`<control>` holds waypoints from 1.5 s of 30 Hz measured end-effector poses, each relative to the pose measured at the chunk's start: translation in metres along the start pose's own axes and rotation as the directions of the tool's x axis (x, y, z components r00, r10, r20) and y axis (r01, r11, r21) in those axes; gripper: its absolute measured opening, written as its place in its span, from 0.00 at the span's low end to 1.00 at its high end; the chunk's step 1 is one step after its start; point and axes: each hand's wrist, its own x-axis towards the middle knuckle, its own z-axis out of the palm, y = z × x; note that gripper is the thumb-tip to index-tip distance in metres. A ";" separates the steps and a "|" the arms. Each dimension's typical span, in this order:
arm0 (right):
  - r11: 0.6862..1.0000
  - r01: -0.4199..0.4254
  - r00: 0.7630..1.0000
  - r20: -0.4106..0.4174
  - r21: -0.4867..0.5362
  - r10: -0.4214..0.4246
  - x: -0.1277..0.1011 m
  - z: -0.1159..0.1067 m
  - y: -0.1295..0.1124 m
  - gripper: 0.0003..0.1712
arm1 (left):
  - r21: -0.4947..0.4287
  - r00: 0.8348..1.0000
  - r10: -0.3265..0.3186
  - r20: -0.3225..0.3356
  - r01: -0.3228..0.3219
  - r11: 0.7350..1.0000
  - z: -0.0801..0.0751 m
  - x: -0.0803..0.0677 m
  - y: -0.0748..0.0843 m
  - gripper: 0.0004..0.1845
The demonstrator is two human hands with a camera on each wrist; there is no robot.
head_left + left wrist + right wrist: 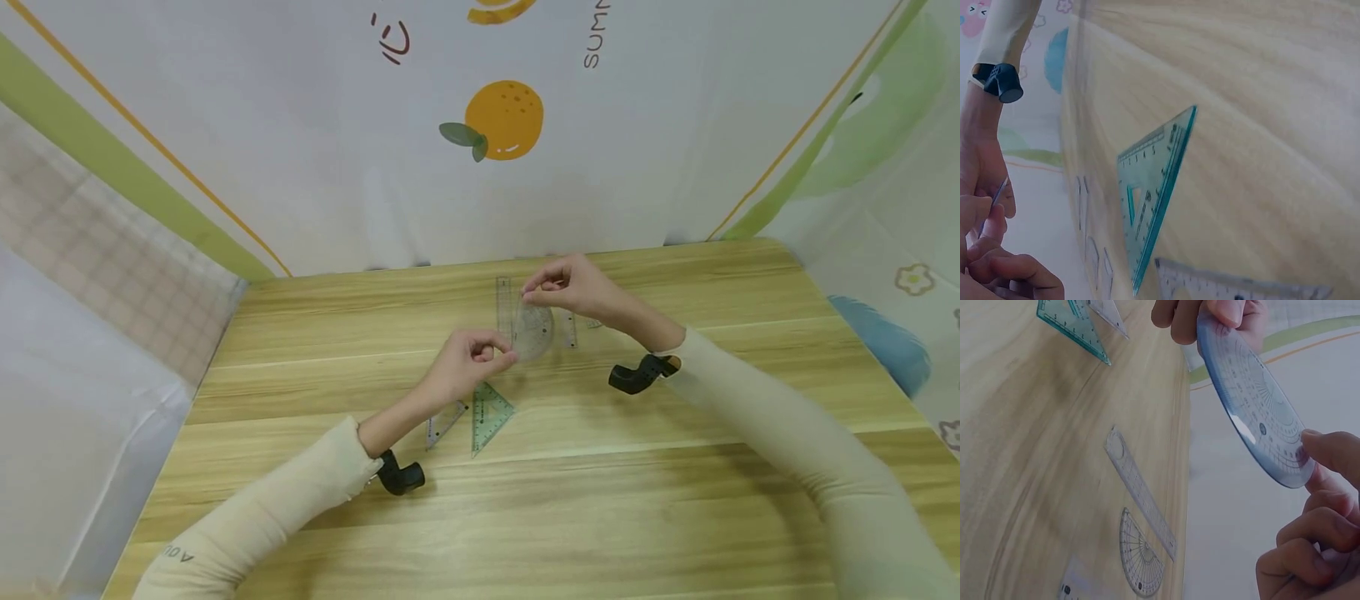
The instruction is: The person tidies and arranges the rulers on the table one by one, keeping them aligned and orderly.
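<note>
Both hands hold a clear, bluish protractor point(1254, 403) above the table, one at each end. My left hand point(471, 360) pinches the nearer end between thumb and forefinger. At the far end, the thumb and fingers of my right hand point(573, 287) do the same. In the left wrist view the protractor shows only as a thin edge. Below my left hand, a green set square point(489, 417) lies beside a clear set square point(446, 423). A clear straight ruler point(1141, 494) and another protractor point(1141, 553) lie on the table past the hands.
The wooden table point(600, 517) ends at a white cloth point(420, 192) printed with fruit. A clear piece with markings point(570, 331) lies below my right hand. Each wrist carries a black camera mount point(637, 375).
</note>
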 end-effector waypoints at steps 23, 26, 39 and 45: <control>0.999 0.024 0.997 0.070 0.032 -0.026 -0.010 -0.002 0.005 0.07 | -0.076 0.995 -0.075 -0.066 0.070 0.995 0.020 -0.014 -0.003 0.07; 0.997 0.037 0.995 0.091 0.069 -0.043 -0.011 -0.004 0.007 0.08 | -0.088 0.995 -0.075 -0.066 0.069 0.994 0.020 -0.016 -0.003 0.07; 0.999 0.044 0.990 0.135 0.027 -0.047 -0.016 0.008 0.012 0.03 | -0.059 0.999 -0.031 0.044 0.034 0.998 0.022 -0.025 -0.005 0.08; 0.999 0.003 0.993 0.116 -0.046 0.002 -0.018 0.011 0.014 0.03 | 0.015 0.997 -0.068 0.025 0.067 0.998 0.024 -0.029 -0.005 0.07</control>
